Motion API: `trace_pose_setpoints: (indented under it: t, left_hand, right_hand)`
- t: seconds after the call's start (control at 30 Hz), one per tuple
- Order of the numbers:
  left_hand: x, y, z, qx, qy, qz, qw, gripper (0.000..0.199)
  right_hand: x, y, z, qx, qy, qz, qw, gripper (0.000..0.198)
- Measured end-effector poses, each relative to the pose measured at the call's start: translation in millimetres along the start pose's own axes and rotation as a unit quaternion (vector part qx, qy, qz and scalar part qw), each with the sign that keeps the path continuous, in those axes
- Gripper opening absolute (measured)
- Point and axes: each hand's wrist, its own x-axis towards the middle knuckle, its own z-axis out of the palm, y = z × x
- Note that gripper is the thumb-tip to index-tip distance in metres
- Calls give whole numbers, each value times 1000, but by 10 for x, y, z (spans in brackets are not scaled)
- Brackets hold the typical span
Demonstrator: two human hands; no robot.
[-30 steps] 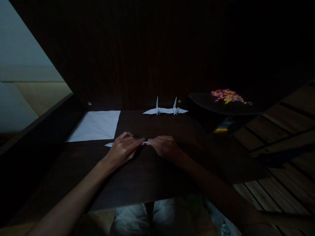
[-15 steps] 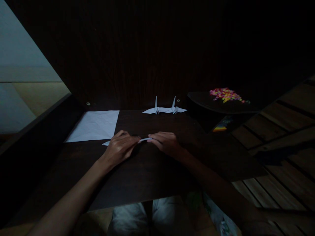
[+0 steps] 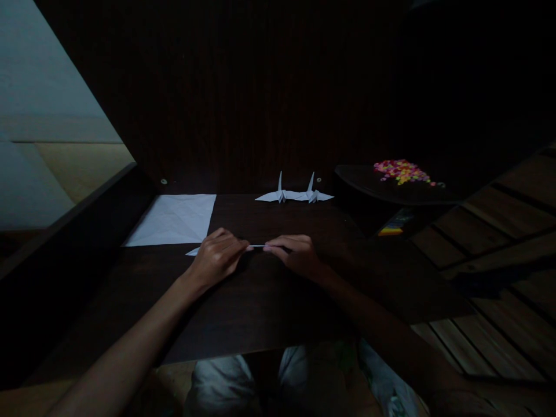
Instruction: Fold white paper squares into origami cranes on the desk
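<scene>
Between my two hands is a narrow piece of folded white paper (image 3: 259, 246), seen almost edge-on. My left hand (image 3: 220, 253) is closed on its left part, and a pointed white end sticks out beyond that hand's wrist side. The thumb and fingers of my right hand (image 3: 293, 253) pinch the other end. Both hands rest low over the dark desk, and most of the paper is hidden under the fingers. Two white origami cranes (image 3: 296, 196) stand side by side at the back, wings spread and touching or nearly so.
A creased white paper sheet (image 3: 176, 220) lies at the back left, near a raised side board (image 3: 87, 208). On a rounded corner shelf (image 3: 369, 188) to the right sits a heap of small colourful pieces (image 3: 403, 172). A dark panel (image 3: 243, 92) rises behind the dark desk (image 3: 243, 315).
The paper strip between my hands has gone from slanted to nearly level, and looks thinner. Both hands keep their grip. The whole view has shifted slightly.
</scene>
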Motion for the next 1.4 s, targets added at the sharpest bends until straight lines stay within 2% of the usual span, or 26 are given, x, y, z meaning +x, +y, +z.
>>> trace_pose_setpoints:
  t: [0.13, 0.27, 0.4, 0.5, 0.57, 0.67, 0.77, 0.8, 0.87, 0.93, 1.0, 1.1, 1.2, 1.33, 1.4]
  left_hand:
    - [10, 22, 12, -23, 18, -5, 1000, 8]
    - [-5, 46, 45, -52, 28, -34, 998, 20]
    - [-33, 68, 69, -61, 29, -94, 993, 40]
    - [-42, 68, 79, -96, 14, -134, 986, 46]
    - [-41, 64, 85, -115, 7, -151, 982, 45]
    - [-35, 63, 93, -129, 8, -169, 977, 32]
    - [-40, 75, 102, -118, 38, -182, 975, 21]
    - [-46, 78, 106, -110, 50, -183, 976, 19]
    - [-63, 82, 115, -96, 66, -173, 978, 19]
    - [-81, 81, 126, -86, 67, -150, 983, 22]
    - [-92, 83, 139, -84, 60, -118, 988, 26]
    - [-85, 108, 161, -96, 39, -96, 990, 35]
    - [-57, 157, 165, -122, 11, -111, 986, 44]
    - [-8, 209, 108, -184, -57, -153, 969, 52]
    - [18, 214, 64, -234, -91, -183, 951, 46]
  right_hand:
    - [18, -21, -16, 14, -21, 0, 1000, 13]
    - [45, -48, -43, 33, 30, 14, 999, 10]
    - [44, -34, -52, 57, 78, 72, 993, 8]
    - [41, -1, -46, 124, 100, 130, 979, 10]
    - [52, 23, -40, 181, 115, 166, 962, 13]
    - [83, 55, -21, 235, 143, 213, 938, 21]
    - [89, 65, 35, 261, 166, 252, 917, 27]
    - [79, 58, 64, 270, 161, 267, 911, 28]
    - [41, 22, 127, 281, 99, 287, 910, 28]
    - [-3, -37, 186, 279, 20, 283, 917, 26]
    - [-33, -100, 229, 285, -18, 262, 922, 24]
    - [-42, -158, 252, 288, -35, 242, 926, 23]
    - [-24, -151, 239, 293, -32, 255, 921, 24]
    - [-3, -111, 208, 340, -20, 300, 891, 24]
    - [-1, -102, 197, 357, -24, 314, 879, 25]
